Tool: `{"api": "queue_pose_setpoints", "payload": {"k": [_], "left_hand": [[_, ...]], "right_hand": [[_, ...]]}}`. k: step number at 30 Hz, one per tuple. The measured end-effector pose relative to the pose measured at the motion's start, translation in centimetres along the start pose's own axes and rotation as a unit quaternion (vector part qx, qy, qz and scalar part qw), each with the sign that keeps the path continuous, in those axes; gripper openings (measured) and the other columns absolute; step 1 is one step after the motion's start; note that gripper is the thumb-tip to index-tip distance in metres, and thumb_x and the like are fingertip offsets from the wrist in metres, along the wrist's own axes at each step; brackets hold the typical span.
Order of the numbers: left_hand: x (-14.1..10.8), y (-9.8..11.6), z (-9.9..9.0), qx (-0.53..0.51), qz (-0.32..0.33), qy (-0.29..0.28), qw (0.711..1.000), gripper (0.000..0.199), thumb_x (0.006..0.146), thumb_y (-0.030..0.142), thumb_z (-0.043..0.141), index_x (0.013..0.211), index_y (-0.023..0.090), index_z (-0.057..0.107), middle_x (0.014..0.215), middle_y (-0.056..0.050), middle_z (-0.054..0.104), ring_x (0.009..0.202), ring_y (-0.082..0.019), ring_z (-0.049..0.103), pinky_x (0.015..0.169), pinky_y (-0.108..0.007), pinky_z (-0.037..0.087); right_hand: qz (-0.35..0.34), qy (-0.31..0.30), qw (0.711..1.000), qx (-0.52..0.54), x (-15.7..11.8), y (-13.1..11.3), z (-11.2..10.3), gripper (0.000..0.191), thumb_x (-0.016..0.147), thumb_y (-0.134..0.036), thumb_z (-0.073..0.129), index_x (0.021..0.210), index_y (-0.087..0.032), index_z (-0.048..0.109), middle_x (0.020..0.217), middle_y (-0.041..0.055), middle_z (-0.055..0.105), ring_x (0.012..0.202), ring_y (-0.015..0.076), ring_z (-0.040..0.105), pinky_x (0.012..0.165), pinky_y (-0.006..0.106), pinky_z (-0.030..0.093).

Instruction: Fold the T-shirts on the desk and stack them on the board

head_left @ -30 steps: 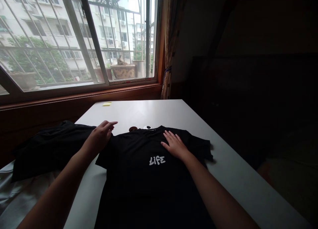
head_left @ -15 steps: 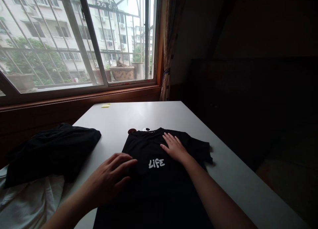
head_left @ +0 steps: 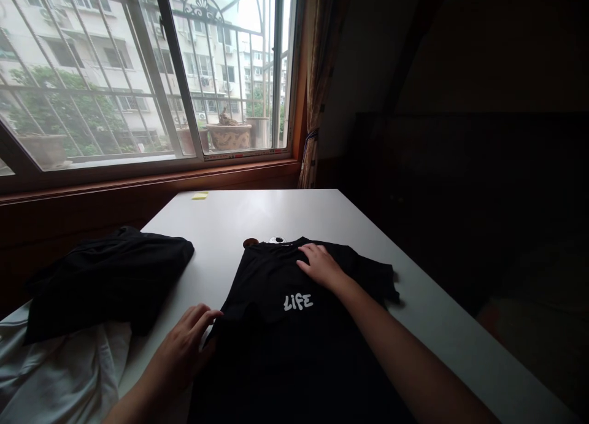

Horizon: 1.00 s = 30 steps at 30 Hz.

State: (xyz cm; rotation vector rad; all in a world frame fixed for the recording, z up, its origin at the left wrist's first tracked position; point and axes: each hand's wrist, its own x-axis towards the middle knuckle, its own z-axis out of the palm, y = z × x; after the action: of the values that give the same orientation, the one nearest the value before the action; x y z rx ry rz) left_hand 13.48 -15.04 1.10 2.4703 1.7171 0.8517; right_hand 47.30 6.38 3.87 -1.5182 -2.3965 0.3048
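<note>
A black T-shirt [head_left: 294,356] lies spread before me, its collar away from me and a white print on its chest, upside down from my side. At the shirt's left edge, the thumb and fingers of my left hand [head_left: 186,335] are closed on the fabric, which rises a little there. My right hand [head_left: 322,265] rests on the shirt below the collar, its fingers slightly bent and nothing held in them. One short sleeve [head_left: 375,270] stretches out to the right; the left sleeve is not visible.
The white table [head_left: 257,212] carries a heap of black cloth [head_left: 105,283] at left, over white cloth [head_left: 73,369]. A brown disc [head_left: 251,243] and a white-and-black round thing [head_left: 278,240] sit by the collar. A yellow note [head_left: 199,196] lies near the far edge, below the window [head_left: 230,74].
My left hand has moved left and toward me, from lying over the shirt to closing on its left edge. My right hand stays near the collar, its fingers more bent.
</note>
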Motion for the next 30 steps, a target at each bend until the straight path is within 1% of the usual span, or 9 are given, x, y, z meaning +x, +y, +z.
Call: {"api": "queue_pose_setpoints", "payload": {"k": [3,5,10,12,14,18,20,25,30], "left_hand": [[-0.4,-0.9,0.3,-0.006,0.009,-0.001,1.0,0.027,0.091,0.019,0.055,0.117,0.029,0.059,0.1,-0.005,0.063,0.088,-0.022,0.066,0.074,-0.031,0.055],[-0.7,-1.1,0.5,-0.015,0.006,0.001,1.0,0.028,0.093,0.019,0.053,0.119,0.029,0.059,0.097,-0.004,0.062,0.083,-0.02,0.065,0.072,-0.03,0.054],[-0.9,-0.5,0.3,-0.037,-0.035,-0.002,0.999,0.045,0.095,0.024,0.052,0.139,0.028,0.046,0.097,-0.003,0.06,0.076,-0.018,0.062,0.073,-0.03,0.054],[-0.7,-0.3,0.1,-0.035,-0.042,-0.012,0.998,0.041,0.094,0.023,0.054,0.134,0.027,0.05,0.1,-0.004,0.059,0.081,-0.018,0.062,0.075,-0.031,0.053],[-0.6,-0.3,-0.1,-0.031,-0.046,-0.021,0.998,0.029,0.093,0.019,0.054,0.121,0.026,0.056,0.099,-0.004,0.059,0.084,-0.019,0.063,0.076,-0.03,0.052],[-0.3,-0.6,-0.1,-0.037,-0.049,-0.022,0.998,0.022,0.09,0.012,0.048,0.105,0.025,0.059,0.093,-0.003,0.058,0.082,-0.019,0.061,0.072,-0.028,0.049],[-0.3,-0.8,-0.1,-0.042,-0.045,-0.022,0.998,0.021,0.09,0.011,0.047,0.102,0.025,0.059,0.094,-0.003,0.058,0.082,-0.018,0.061,0.072,-0.028,0.049],[-0.5,-0.8,0.1,-0.037,-0.045,-0.022,0.998,0.025,0.089,0.009,0.048,0.105,0.025,0.059,0.093,-0.001,0.057,0.076,-0.016,0.06,0.068,-0.025,0.047],[-0.8,-0.5,0.1,-0.006,-0.053,-0.014,0.999,0.028,0.087,0.006,0.047,0.104,0.025,0.059,0.091,0.0,0.056,0.07,-0.013,0.059,0.066,-0.024,0.045]], "right_hand": [[-0.049,-0.009,0.998,0.03,1.5,-3.6,-0.1,0.038,0.096,-0.043,0.051,0.126,-0.025,0.068,0.132,0.0078,0.064,0.127,0.0273,0.052,0.108,0.036,0.039],[-0.076,-0.025,0.995,0.055,2.7,-6.0,0.6,0.036,0.095,-0.046,0.055,0.123,-0.027,0.07,0.125,0.0057,0.068,0.122,0.0252,0.056,0.105,0.033,0.041],[-0.068,-0.055,0.991,0.105,5.8,-10.0,3.8,0.05,0.087,-0.046,0.069,0.132,-0.024,0.063,0.119,0.0078,0.07,0.111,0.0256,0.063,0.094,0.035,0.047],[-0.057,-0.064,0.989,0.12,6.7,-10.8,4.8,0.055,0.085,-0.042,0.073,0.135,-0.023,0.059,0.112,0.0065,0.072,0.106,0.025,0.064,0.09,0.034,0.048],[-0.048,-0.07,0.988,0.131,7.3,-11.2,5.4,0.057,0.082,-0.037,0.075,0.136,-0.024,0.058,0.106,0.0046,0.073,0.105,0.0249,0.064,0.089,0.034,0.048],[-0.039,-0.072,0.986,0.143,7.9,-11.8,5.9,0.058,0.078,-0.033,0.078,0.132,-0.026,0.059,0.105,0.0043,0.072,0.111,0.0275,0.06,0.091,0.037,0.045],[-0.038,-0.075,0.985,0.152,8.1,-12.0,6.0,0.056,0.077,-0.031,0.078,0.129,-0.027,0.06,0.102,0.0035,0.071,0.107,0.0267,0.061,0.088,0.035,0.046],[-0.047,-0.078,0.979,0.182,8.3,-12.7,6.1,0.05,0.078,-0.016,0.071,0.126,-0.024,0.059,0.097,0.0005,0.07,0.09,0.0176,0.065,0.078,0.027,0.048],[-0.015,-0.048,0.983,0.177,8.4,-13.4,6.0,0.045,0.081,-0.016,0.066,0.124,-0.023,0.06,0.111,0.0057,0.067,0.1,0.0198,0.064,0.087,0.029,0.047]]}}
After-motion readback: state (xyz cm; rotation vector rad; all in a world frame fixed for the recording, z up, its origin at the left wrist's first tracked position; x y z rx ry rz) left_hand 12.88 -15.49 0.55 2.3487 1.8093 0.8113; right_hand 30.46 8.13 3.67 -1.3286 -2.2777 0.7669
